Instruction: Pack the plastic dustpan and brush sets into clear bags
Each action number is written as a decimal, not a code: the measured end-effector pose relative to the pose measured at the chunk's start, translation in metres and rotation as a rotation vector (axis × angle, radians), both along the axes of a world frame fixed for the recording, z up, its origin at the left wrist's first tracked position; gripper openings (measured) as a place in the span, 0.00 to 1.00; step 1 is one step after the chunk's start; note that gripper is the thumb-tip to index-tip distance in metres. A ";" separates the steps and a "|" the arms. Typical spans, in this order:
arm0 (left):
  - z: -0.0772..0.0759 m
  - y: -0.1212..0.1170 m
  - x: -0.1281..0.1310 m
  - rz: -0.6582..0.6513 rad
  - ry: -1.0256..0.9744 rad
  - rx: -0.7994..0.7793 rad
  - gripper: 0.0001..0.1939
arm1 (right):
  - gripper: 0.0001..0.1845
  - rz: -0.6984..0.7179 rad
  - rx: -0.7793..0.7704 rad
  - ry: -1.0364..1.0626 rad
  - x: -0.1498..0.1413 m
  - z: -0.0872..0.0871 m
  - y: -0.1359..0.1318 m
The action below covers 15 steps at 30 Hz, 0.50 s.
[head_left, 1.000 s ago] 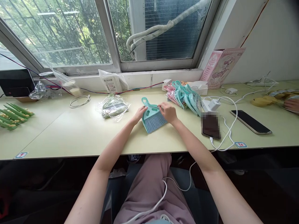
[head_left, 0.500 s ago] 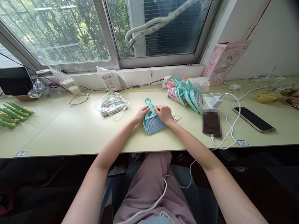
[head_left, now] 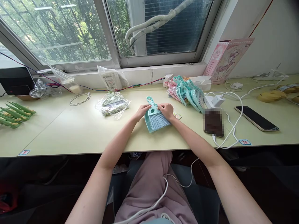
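A small teal hand brush with blue-grey bristles lies against a matching teal dustpan, bristles toward me and handles pointing at the window. My left hand grips the left edge of the pair near the handles, thumb on top. On the other side, my right hand is closed around the right edge by the brush head. Partly behind my right wrist, a small printed card lies on the table.
Several teal and pink brush sets lie in plastic at the back right. A clear-bagged bundle sits left of my hands. To the right are a blurred dark device, white cables, a phone and a pink box.
The brush and dustpan have shifted slightly to the right in view and turned a little, with both hands still on them. The whole view has also moved slightly.
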State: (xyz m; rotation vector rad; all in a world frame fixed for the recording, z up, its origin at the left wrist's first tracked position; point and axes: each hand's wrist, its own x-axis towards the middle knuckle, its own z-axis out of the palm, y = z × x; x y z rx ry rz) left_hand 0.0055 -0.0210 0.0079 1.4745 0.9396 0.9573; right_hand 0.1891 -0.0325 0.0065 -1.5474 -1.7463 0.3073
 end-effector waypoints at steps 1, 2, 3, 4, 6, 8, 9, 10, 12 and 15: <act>0.000 0.001 0.000 0.010 0.008 0.013 0.25 | 0.24 0.003 0.002 0.017 0.000 0.000 0.001; 0.001 0.003 -0.001 0.017 0.019 0.026 0.24 | 0.26 0.006 0.004 0.033 0.000 0.000 0.001; 0.002 0.003 -0.001 0.019 0.030 0.038 0.23 | 0.29 0.006 0.006 0.047 0.001 -0.001 0.002; 0.002 0.004 -0.001 0.019 0.039 0.046 0.22 | 0.31 0.004 0.007 0.059 0.001 -0.001 0.002; 0.004 0.004 -0.001 0.012 0.048 0.049 0.20 | 0.36 0.001 0.010 0.077 0.001 -0.002 0.002; 0.004 0.003 -0.001 0.010 0.048 0.056 0.19 | 0.39 0.002 0.021 0.083 0.001 -0.003 0.001; 0.005 0.002 -0.001 0.013 0.046 0.070 0.19 | 0.40 0.001 0.029 0.079 0.001 -0.003 0.000; 0.005 0.001 0.000 0.021 0.044 0.088 0.18 | 0.40 -0.001 0.037 0.071 0.001 -0.003 -0.001; 0.005 0.001 0.001 0.045 0.045 0.127 0.18 | 0.41 -0.012 0.051 0.055 0.000 -0.002 -0.002; 0.003 0.001 0.004 0.068 0.057 0.169 0.19 | 0.40 -0.024 0.060 0.066 -0.003 -0.001 -0.003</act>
